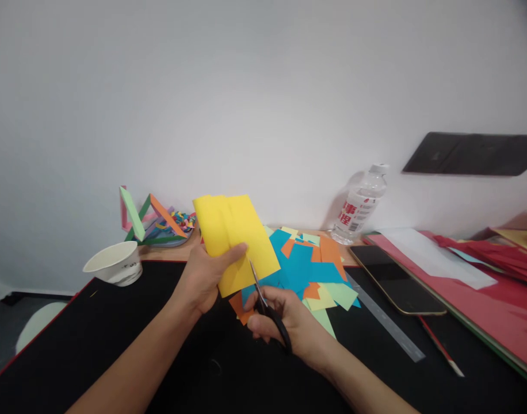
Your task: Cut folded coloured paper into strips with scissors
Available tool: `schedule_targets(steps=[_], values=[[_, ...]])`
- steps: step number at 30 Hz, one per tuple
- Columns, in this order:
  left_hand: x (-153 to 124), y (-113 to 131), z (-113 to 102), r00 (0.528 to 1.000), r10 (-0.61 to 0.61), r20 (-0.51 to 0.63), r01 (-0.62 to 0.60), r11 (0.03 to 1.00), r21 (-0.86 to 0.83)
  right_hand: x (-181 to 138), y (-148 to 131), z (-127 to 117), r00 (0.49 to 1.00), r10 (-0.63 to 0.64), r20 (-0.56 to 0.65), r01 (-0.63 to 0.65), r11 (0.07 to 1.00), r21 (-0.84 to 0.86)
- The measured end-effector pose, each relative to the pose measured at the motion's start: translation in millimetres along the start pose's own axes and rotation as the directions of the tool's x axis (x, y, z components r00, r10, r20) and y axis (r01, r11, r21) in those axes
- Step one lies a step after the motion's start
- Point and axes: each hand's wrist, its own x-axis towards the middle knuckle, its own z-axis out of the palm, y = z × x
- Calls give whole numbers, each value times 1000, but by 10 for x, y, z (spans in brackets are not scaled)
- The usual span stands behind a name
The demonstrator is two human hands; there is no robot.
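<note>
My left hand (207, 273) grips a folded sheet of yellow paper (233, 227) by its lower left side, with the thumb lying across the front. The paper is held up above the table. In my right hand (285, 319) is a pair of scissors (263, 305) with black handles. Their blades point up and to the left and overlap the lower part of the yellow paper. Whether the blades are cutting into it, I cannot tell. Behind the scissors lies a pile of blue, orange and pale green paper pieces (300, 264).
A white paper bowl (114, 263) stands at the left, near folded paper strips (136, 215). A water bottle (361, 204) is at the wall. On the right are a phone (397, 282), a clear ruler (386, 319), a red pencil (440, 345) and red paper sheets (500, 310).
</note>
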Motion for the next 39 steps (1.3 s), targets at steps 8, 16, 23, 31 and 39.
schedule_targets(steps=[8,16,23,31,39], values=[[11,-1,5,1000,13,-10,-13,1000,-12,-8,-49,30,999,27,-36,-26,999,24],[3,3,8,1000,29,-8,-29,999,-23,-3,-87,38,997,38,-60,-37,999,17],[-6,-6,12,1000,-6,30,6,1000,5,11,-15,8,1000,1,-30,0,999,38],[-27,-11,20,998,-8,69,7,1000,21,4,22,-13,999,-33,-26,34,999,25],[-20,-10,-8,997,5,71,-9,999,45,5,11,-4,999,-8,-34,8,1000,18]])
